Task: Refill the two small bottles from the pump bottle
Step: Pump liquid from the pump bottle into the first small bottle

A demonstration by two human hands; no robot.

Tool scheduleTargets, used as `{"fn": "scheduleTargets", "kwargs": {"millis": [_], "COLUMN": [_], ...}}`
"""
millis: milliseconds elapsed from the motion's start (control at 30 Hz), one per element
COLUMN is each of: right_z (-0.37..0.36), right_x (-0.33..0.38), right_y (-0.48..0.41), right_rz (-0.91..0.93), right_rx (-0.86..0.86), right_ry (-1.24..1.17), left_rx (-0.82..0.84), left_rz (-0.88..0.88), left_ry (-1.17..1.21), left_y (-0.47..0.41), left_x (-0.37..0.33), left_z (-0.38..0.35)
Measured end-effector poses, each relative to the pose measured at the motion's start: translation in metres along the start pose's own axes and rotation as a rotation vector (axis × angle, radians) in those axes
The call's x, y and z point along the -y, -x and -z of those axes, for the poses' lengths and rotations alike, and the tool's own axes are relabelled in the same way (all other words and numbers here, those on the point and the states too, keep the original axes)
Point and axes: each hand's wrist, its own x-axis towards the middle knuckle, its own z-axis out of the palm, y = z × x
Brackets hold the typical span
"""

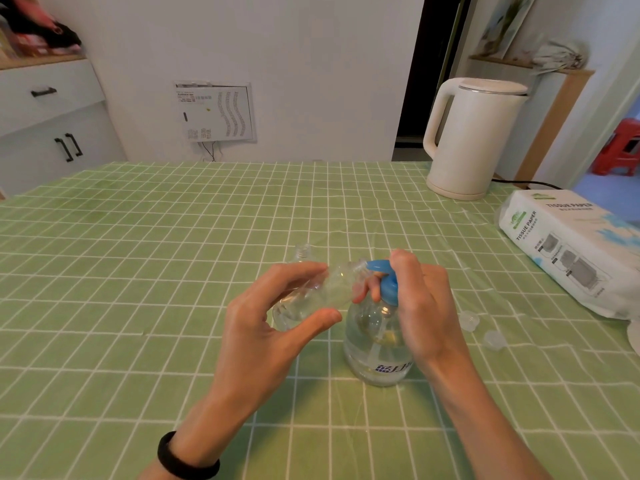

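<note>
At the middle of the table (138, 271), the small bottle (332, 287) is lying tilted, pinched in the left hand (273, 327), mouth pointing right at the spout of the pump bottle (377, 351), whose head the right hand (420, 306) is gripping and half hiding, while the second small bottle (303, 252) is peeking out behind.

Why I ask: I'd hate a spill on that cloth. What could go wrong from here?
1. The held bottle is tilted, its narrow mouth just at the spout of the pump; a squirt might miss onto the cloth.
2. The other bottle stands open right behind the left hand; a nudge might topple it.
</note>
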Motion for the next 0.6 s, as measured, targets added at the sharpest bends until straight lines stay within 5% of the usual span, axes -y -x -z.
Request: {"fn": "scheduleTargets", "kwargs": {"millis": [600], "right_z": [0.0005], "right_x": [0.0023], "right_y": [0.0016], "right_rz": [0.011], "right_rx": [0.011], "right_ry": [0.001], "left_rx": [-0.005], "left_rz": [-0.004], "left_ry": [-0.001], "left_y": [-0.0002], "left_x": [-0.0003], "left_z": [0.0003]}}
